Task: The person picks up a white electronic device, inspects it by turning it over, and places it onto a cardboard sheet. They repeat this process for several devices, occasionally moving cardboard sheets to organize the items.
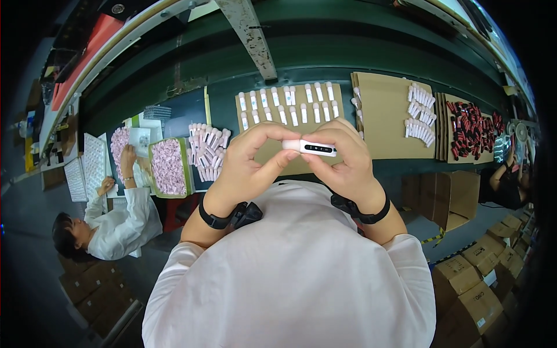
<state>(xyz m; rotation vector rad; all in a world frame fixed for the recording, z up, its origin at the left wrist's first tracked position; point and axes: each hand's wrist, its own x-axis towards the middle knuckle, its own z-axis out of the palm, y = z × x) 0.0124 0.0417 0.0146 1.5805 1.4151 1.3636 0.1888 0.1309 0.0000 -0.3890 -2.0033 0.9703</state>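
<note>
Two hands meet at chest height over a dark green conveyor belt, both pinching one small white tube-shaped device that lies level between them. Left hand grips its pale rounded cap end with thumb and forefinger — right hand grips the body end, which has a black strip along the side. Both grips are closed on the device; each wrist wears a black band.

Beyond the hands a flat cardboard sheet lies on the belt with rows of white tubes set upright-looking in two lines. Just right of it a second cardboard sheet carries a smaller cluster of white tubes near its far edge. Further right, a heap of dark red and black tubes on more cardboard.

Left of the hands — a loose pile of pink-and-white tubes, beside a green-rimmed tray of pink pieces. A co-worker in white sits at far left, hands on the bench. Brown cartons are stacked at lower right.
</note>
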